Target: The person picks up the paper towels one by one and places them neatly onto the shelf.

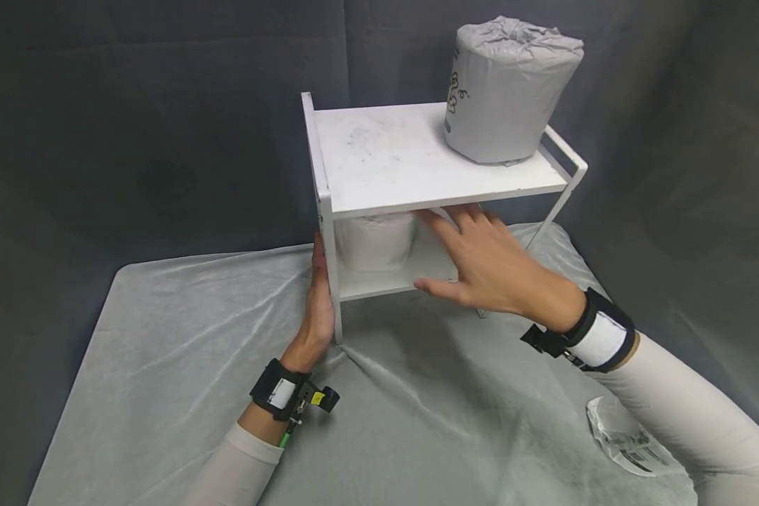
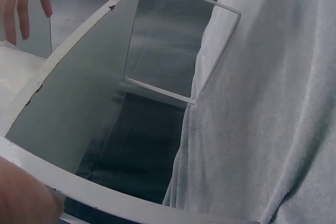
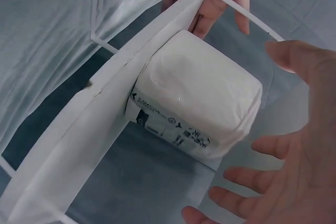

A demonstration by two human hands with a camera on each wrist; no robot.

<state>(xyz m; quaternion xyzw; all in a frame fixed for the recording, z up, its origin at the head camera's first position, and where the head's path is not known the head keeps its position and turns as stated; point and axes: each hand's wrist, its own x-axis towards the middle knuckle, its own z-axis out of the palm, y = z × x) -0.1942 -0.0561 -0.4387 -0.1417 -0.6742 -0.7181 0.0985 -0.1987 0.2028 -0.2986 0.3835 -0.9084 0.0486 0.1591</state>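
A small white two-tier shelf (image 1: 367, 161) stands on the cloth. My left hand (image 1: 319, 302) lies along the outside of its left side frame, fingers pointing up and away from me. In front of the lower tier, my right hand (image 1: 483, 260) is spread, its fingertips reaching under the upper board. A white wrapped paper roll (image 1: 376, 246) sits at the left of the lower tier. The right wrist view shows dark print on this roll (image 3: 205, 82), with the fingers (image 3: 252, 179) of my right hand apart from it.
A larger grey-white wrapped roll (image 1: 506, 98) stands at the right end of the upper board. A clear plastic wrapper with a barcode (image 1: 632, 443) lies at the lower right, partly behind my right sleeve. Grey cloth (image 1: 196, 337) covers the table, with a dark curtain (image 1: 196, 126) behind.
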